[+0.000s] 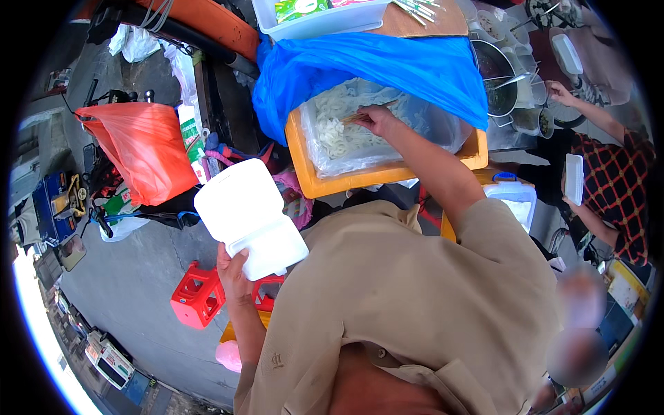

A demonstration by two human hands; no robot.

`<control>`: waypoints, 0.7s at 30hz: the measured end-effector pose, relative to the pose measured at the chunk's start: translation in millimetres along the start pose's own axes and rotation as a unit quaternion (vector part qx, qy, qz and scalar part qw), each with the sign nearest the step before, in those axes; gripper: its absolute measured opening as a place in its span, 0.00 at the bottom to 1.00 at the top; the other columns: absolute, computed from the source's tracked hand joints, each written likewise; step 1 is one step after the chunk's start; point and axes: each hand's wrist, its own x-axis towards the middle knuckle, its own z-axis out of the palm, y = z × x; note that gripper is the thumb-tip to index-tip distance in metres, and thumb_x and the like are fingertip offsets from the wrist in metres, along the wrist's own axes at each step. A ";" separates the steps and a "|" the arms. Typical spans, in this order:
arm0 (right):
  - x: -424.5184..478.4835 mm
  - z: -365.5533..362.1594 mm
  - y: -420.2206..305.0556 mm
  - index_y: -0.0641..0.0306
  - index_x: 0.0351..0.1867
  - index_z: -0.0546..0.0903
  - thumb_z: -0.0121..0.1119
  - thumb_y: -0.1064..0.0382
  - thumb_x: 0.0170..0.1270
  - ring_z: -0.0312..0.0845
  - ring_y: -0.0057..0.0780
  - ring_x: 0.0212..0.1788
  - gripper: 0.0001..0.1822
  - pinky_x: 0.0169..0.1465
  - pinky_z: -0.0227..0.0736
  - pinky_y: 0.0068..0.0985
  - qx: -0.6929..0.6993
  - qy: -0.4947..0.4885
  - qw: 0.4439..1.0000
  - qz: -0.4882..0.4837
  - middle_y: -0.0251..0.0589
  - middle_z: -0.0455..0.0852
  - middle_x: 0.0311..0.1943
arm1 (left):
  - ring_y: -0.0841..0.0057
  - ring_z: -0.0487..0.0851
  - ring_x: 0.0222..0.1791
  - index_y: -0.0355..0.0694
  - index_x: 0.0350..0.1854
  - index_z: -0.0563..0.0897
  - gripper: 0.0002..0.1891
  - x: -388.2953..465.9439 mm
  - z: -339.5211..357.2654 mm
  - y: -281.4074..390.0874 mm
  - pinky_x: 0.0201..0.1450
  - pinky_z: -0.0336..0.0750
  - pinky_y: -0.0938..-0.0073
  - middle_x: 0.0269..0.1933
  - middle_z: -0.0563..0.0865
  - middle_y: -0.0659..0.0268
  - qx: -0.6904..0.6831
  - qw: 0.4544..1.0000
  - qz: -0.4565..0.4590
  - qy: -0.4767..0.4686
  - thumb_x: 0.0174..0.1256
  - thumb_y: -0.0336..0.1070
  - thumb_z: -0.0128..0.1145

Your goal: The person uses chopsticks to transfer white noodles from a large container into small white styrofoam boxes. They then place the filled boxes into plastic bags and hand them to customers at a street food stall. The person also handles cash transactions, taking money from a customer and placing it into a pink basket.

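Observation:
My left hand (236, 270) holds an open white foam takeaway box (249, 215) by its lower edge, over the ground at the left. Nothing shows inside the box. My right hand (377, 119) grips wooden chopsticks (354, 118), whose tips touch white noodles (332, 136) at the left of the container. The noodles lie in a clear plastic liner (347, 167) inside a yellow crate (311, 184). A blue plastic sheet (363, 54) covers the crate's far side and drapes at its left corner.
Beyond the crate stands a white tub (332, 28) with packets. A metal pot (495, 78) and plastic containers stand at the right, near a person in a patterned shirt (612, 192) holding a foam box (574, 179). A red bag (150, 150) and red stool (198, 295) are left.

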 end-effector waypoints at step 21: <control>-300.9 -19.9 -84.4 0.70 0.41 0.84 0.62 0.65 0.75 0.89 0.30 0.43 0.08 0.47 0.92 0.23 0.051 -0.088 0.964 -0.245 0.42 0.87 0.40 | 0.46 0.86 0.52 0.32 0.65 0.74 0.23 184.5 152.1 -17.4 0.57 0.77 0.60 0.52 0.87 0.43 0.400 0.847 0.237 -0.259 0.84 0.48 0.47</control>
